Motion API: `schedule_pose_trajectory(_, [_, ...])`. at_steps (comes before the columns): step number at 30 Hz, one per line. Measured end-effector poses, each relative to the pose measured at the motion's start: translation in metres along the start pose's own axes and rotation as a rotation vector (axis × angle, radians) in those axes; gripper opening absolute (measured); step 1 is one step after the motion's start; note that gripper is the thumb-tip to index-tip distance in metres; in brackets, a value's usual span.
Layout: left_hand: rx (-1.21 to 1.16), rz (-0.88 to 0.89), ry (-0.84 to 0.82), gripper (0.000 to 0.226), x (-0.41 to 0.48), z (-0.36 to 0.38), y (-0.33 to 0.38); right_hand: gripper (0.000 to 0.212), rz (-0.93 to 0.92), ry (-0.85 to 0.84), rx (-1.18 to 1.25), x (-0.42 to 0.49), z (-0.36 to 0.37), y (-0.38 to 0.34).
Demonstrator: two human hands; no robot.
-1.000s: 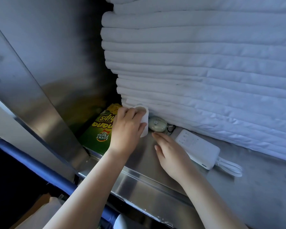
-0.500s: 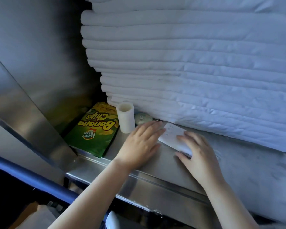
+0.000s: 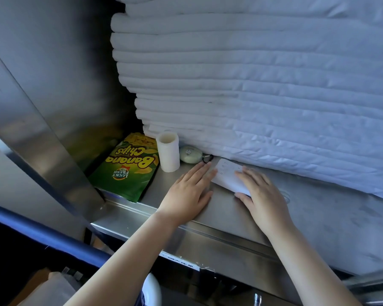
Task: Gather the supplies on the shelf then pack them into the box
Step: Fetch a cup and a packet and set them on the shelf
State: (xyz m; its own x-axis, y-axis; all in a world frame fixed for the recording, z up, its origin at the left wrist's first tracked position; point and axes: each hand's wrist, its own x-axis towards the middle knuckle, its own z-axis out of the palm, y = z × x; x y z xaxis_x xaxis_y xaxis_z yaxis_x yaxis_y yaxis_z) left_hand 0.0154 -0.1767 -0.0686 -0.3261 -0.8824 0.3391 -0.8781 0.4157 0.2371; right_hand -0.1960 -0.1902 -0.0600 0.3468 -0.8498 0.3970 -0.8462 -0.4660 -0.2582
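The flat white rectangular plastic power bank (image 3: 227, 173) lies at the middle of the frame on the brushed steel shelf (image 3: 230, 219), its far end close under the linen. It looks rigid, smooth and dense for its size, so it is likely slippery on the metal. The safest hold would be across its two long edges, thumb on the near side and fingers on the far side. A thin white cable loop (image 3: 286, 196) shows faintly just right of it and may trail or snag on lifting.

The right hand (image 3: 264, 196) lies over the power bank's right half. Its fingers are nearly straight and spread on the top face, the thumb is at the near edge, and nothing is pinched yet. The left hand (image 3: 187, 194) lies flat and spread on the shelf, with its fingertips touching the power bank's left end.

Further left in the frame, a small pale green oval case (image 3: 189, 154) with a dark clip sits against the linen; it is light and easy to palm. Next to it a white cylindrical roll (image 3: 168, 152) stands upright and looks soft, light and easy to tip. Beyond it lies a glossy green and yellow banana chips bag (image 3: 128, 168), crinkly with crushable contents. The stack of folded white quilted linen (image 3: 252, 85) fills the upper right, soft and bulky.
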Motion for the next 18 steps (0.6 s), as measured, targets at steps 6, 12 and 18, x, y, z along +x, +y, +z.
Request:
schedule_pose_trajectory(6, [-0.056,0.041,0.078,0.059,-0.002,-0.002,0.000,0.046,-0.001,-0.022,0.015,-0.001,-0.005,-0.001])
schedule_pose_trajectory(12, [-0.069,0.117,0.148,0.063,-0.003,-0.005,0.002,0.043,0.022,-0.146,0.067,0.008,-0.023,0.001])
schedule_pose_trajectory(18, [-0.061,0.211,0.245,0.048,-0.004,-0.002,-0.002,0.041,0.038,-0.320,0.162,0.013,-0.036,-0.005])
